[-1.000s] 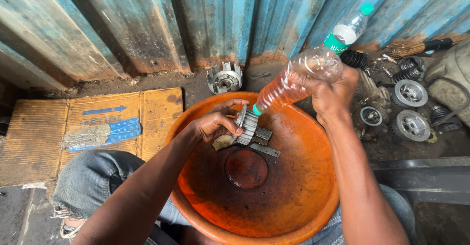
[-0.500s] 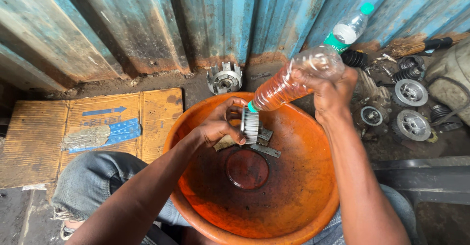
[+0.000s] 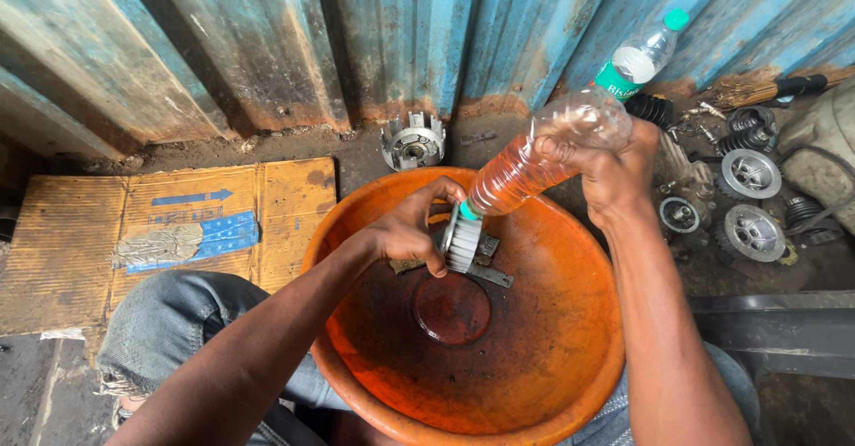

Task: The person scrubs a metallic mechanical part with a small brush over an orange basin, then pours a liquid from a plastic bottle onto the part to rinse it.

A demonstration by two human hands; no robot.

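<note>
A big orange basin, stained dark inside, sits between my knees. Over its far side my left hand holds a round toothed metal gear upright. My right hand grips a clear plastic bottle of orange-brown liquid. The bottle is tipped down, and its green neck touches the top of the gear. Flat metal pieces lie in the basin under the gear.
A rusty blue corrugated wall stands behind. A flattened cardboard box lies on the left. A slotted metal hub sits by the wall. A second bottle, springs and round metal parts crowd the right.
My left hand has turned the gear upright and raised it slightly. The bottle's neck has dropped onto the gear's top edge.
</note>
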